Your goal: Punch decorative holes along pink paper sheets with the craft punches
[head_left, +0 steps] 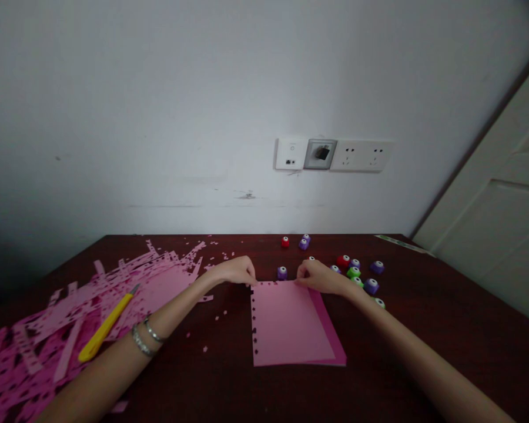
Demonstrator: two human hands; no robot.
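A light pink sheet of paper point(288, 326) lies on the dark table, with a deeper pink sheet point(330, 332) showing along its right side. Punched holes run down its left edge and along part of the top edge. My left hand point(238, 270) pinches the sheet's top left corner between thumb and fingers. Closed on the top edge, further right, is my right hand point(318, 276). A purple craft punch point(282, 272) stands between the hands, just beyond the paper.
Several small punches in red point(343, 261), green point(353, 272) and purple point(371, 286) sit around my right hand. Cut and punched pink paper strips point(158, 288) heap on the left, under a yellow craft knife point(108, 326). A ruler-like strip point(403, 244) lies at the back right.
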